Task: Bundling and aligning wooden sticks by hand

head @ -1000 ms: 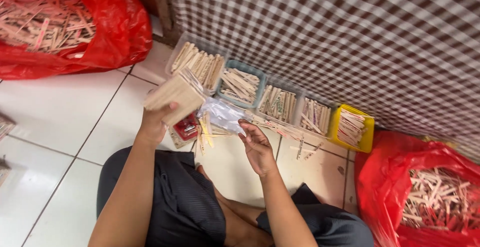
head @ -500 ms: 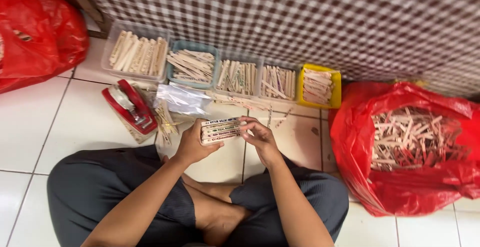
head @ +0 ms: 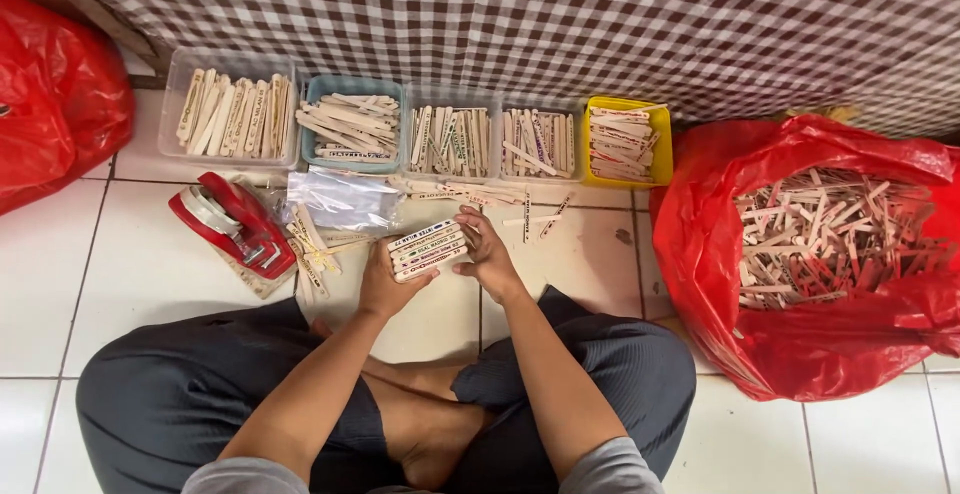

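Note:
I sit cross-legged on a white tiled floor. A flat stack of printed wooden sticks [head: 428, 248] rests between both hands in front of my knees. My left hand [head: 382, 284] grips the stack from its left end and underside. My right hand [head: 484, 252] presses on its right end with bent fingers. A clear plastic bag [head: 345, 201] lies just beyond the stack, and a red tape dispenser [head: 232, 226] sits to its left.
Several small trays of sticks line the checked cloth: a clear tray [head: 228, 109], a teal tray [head: 352, 124], a yellow tray [head: 625, 141]. A red bag of sticks [head: 830, 254] stands at right, another red bag [head: 50, 104] at left. Loose sticks [head: 530, 219] lie on the tiles.
A second ago my left hand held the stack up high and my right hand was free; since then the stack has come down and both hands have closed on it. The view has shifted left.

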